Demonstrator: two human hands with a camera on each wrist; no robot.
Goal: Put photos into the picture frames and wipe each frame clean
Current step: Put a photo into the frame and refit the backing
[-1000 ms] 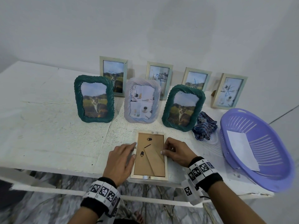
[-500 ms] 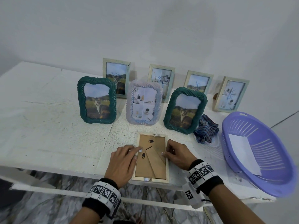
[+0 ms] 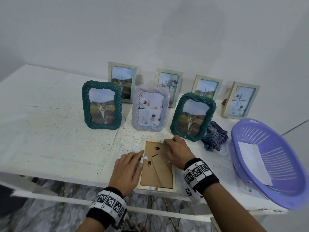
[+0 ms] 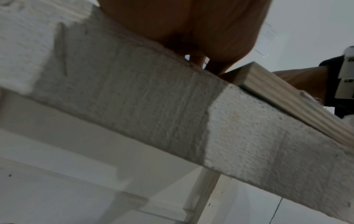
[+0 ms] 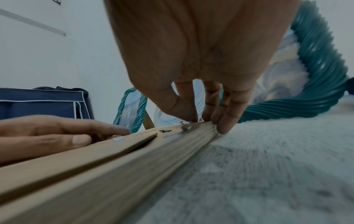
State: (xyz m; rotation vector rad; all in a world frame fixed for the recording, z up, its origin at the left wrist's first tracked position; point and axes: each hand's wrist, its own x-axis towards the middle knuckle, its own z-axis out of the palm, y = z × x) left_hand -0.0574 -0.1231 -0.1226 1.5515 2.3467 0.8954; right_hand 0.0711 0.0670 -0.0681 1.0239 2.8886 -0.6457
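Picture frame [image 3: 157, 166], pale-rimmed, is laid face down at the lower centre of the head view, on the near edge of the white worktop [image 3: 50, 139], its brown backing turned up. The left rim is touched by the left hand [image 3: 127, 173], whose fingers [image 5: 107, 128] are held fairly straight and together. At the top rim a small metal tab is worked by the right hand [image 3: 177, 153], thumb and fingers [image 5: 226, 121] bent down onto it (whether it is truly pinched cannot be told). A checked cloth [image 3: 214, 138] is seen at right, beside a purple basket [image 3: 284, 186].
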